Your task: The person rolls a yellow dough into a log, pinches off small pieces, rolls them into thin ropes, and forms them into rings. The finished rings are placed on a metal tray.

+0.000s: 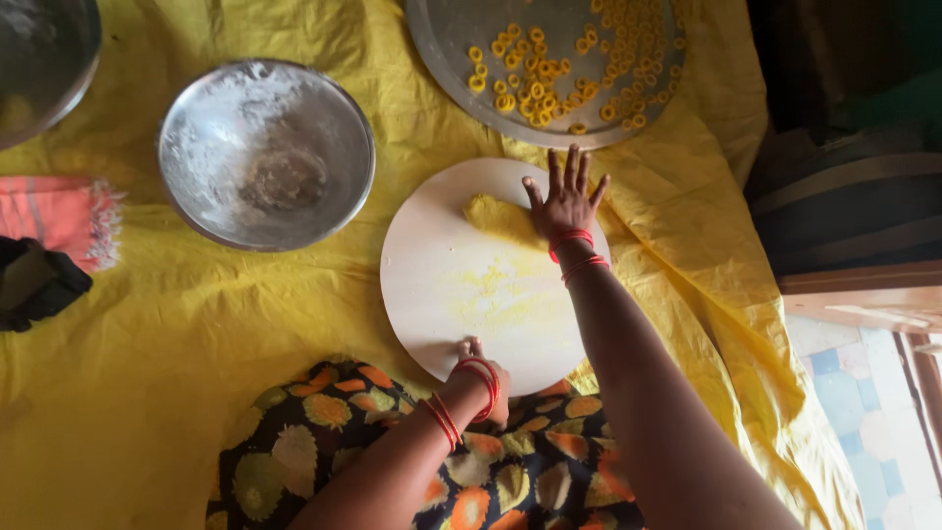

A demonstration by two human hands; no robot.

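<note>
Head view: right hand (567, 204), fingers spread flat, rolls yellow dough (500, 220) on the round board (442, 294); left hand (483, 378) grips its near edge. Judged next: steady, even pressure.

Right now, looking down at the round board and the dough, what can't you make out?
- Head view: the pale yellow dough roll runs under the right hand, so its right end is hidden.
- The left hand curls over the round white board edge; its fingers are mostly hidden.
- The large round metal tray of small yellow rings is cut off by the top edge.
- The dark object at left is too dim to identify.
</note>
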